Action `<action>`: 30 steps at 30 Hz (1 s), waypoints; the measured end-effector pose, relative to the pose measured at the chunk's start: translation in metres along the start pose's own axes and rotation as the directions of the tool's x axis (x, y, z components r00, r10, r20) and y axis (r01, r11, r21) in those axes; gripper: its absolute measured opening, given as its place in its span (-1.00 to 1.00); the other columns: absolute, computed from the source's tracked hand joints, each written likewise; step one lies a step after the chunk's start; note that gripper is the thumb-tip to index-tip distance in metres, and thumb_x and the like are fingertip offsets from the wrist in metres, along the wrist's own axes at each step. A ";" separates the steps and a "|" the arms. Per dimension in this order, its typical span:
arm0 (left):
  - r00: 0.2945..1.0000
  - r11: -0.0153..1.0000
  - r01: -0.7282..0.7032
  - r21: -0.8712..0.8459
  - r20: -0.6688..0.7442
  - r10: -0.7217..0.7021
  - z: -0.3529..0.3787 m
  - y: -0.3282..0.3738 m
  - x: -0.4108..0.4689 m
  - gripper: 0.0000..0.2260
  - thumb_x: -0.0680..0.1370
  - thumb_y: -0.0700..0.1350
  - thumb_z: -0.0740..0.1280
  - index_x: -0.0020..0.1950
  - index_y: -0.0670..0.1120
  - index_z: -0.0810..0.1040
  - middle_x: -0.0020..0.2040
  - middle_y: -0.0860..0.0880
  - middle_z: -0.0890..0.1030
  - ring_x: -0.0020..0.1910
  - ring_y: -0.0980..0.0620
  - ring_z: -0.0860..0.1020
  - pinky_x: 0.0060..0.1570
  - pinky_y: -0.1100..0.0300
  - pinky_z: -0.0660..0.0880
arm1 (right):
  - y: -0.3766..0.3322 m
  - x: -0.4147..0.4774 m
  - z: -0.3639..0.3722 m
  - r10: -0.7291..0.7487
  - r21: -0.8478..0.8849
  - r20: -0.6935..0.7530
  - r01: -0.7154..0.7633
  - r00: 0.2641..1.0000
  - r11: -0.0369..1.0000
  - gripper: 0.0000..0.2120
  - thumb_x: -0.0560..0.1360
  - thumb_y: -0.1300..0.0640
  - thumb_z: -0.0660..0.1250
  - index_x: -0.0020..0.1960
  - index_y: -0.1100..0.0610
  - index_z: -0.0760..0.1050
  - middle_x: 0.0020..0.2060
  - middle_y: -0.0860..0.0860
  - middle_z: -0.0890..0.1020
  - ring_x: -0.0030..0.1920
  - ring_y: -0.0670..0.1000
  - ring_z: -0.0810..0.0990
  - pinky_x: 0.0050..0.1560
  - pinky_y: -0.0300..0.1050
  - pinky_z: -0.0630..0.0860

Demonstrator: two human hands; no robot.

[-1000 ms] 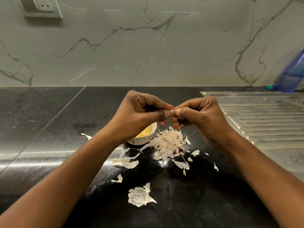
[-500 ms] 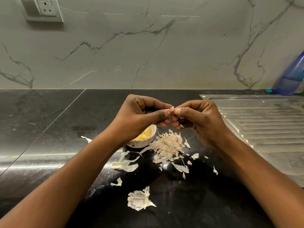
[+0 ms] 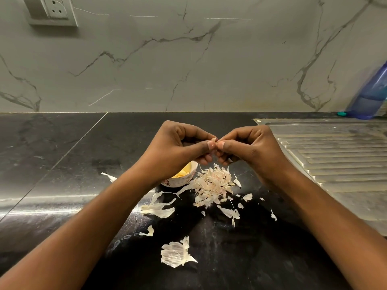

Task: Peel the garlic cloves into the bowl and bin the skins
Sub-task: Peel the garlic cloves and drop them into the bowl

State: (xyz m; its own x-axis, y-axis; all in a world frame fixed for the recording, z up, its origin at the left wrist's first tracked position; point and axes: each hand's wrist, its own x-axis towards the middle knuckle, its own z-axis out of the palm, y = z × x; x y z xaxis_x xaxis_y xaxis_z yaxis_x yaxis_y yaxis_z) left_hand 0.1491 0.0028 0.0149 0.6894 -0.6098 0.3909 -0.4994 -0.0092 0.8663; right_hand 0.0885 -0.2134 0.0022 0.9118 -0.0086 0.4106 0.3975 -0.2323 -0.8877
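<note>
Above the black counter, my left hand (image 3: 178, 149) and my right hand (image 3: 249, 149) meet at their fingertips and together pinch a small garlic clove (image 3: 214, 140), of which only the tip shows. Just below my left hand sits a small white patterned bowl (image 3: 184, 180) holding yellowish peeled cloves; my left wrist hides most of it. A heap of papery garlic skins (image 3: 213, 184) lies right of the bowl, beneath my hands. Larger skin pieces lie nearer me, among them a broad piece (image 3: 177, 255) and a curled piece (image 3: 159, 208).
A ribbed steel sink drainboard (image 3: 335, 164) covers the counter's right side. A blue plastic bottle (image 3: 372, 95) leans at the far right against the marble backsplash. A wall socket (image 3: 52, 10) is at the upper left. No bin is in view.
Both hands stay joined on the clove with only slight finger shifts. The view has tipped a little, so everything sits slightly lower in the frame.
</note>
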 end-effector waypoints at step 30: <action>0.998 0.989 -0.049 0.141 -0.030 0.054 0.002 -0.002 -0.002 -0.87 0.52 -0.25 0.52 0.06 -0.21 0.74 -0.12 -0.08 0.77 -0.18 -0.03 0.77 -0.13 0.16 0.71 | -0.002 0.001 -0.005 -0.031 -0.189 0.027 0.036 0.999 0.981 -0.91 0.56 0.23 0.51 -0.02 0.26 0.76 -0.22 0.12 0.77 -0.22 0.17 0.76 -0.10 0.17 0.75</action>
State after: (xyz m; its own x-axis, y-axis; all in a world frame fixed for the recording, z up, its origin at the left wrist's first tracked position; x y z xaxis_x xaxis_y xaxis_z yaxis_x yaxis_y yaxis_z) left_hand 0.1479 0.0023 0.0123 0.6768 -0.5857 0.4460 -0.6017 -0.0909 0.7935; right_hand 0.0881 -0.2179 0.0058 0.9015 0.0253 0.4320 0.4031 -0.4119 -0.8172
